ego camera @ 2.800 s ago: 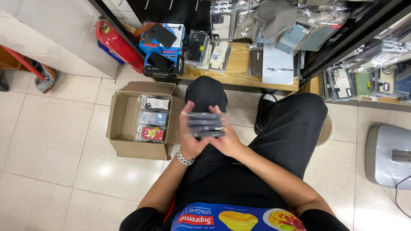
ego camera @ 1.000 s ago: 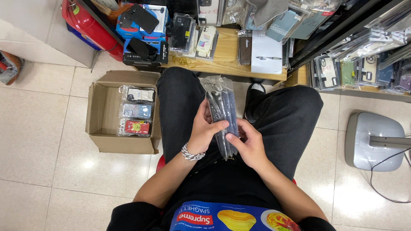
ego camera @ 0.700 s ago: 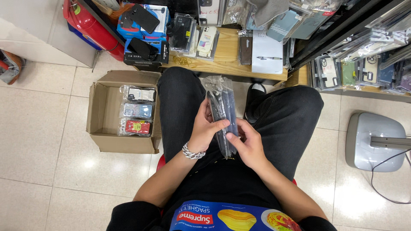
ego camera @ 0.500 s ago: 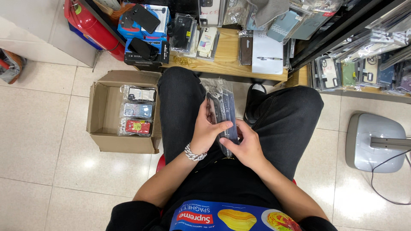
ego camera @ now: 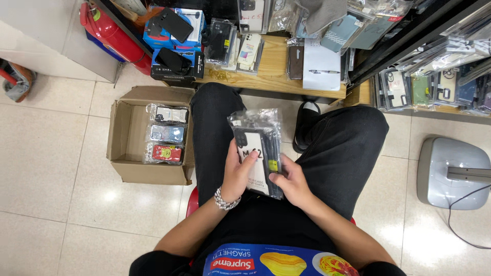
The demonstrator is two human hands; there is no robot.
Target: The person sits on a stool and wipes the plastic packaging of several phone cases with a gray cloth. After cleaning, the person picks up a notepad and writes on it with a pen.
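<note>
I sit with a stack of phone cases in clear plastic bags [ego camera: 259, 145] held upright over my lap. My left hand [ego camera: 237, 173], with a silver chain bracelet at the wrist, grips the stack's left side, thumb across the front white card. My right hand [ego camera: 289, 180] holds the lower right edge of the same stack. An open cardboard box [ego camera: 128, 135] stands on the tiled floor to my left, with several bagged phone cases [ego camera: 166, 134] lined along its right side.
A low wooden shelf [ego camera: 272, 71] ahead carries more bagged cases, phone boxes [ego camera: 173, 41] and a white notepad with a pen [ego camera: 321, 65]. A red fire extinguisher [ego camera: 108, 31] lies at upper left. A grey appliance base [ego camera: 452, 173] sits right. Racks of cases [ego camera: 434, 87] hang at right.
The stack has turned from lying flat across my hands to standing upright. My left thumb has shifted over the front card, showing its white face.
</note>
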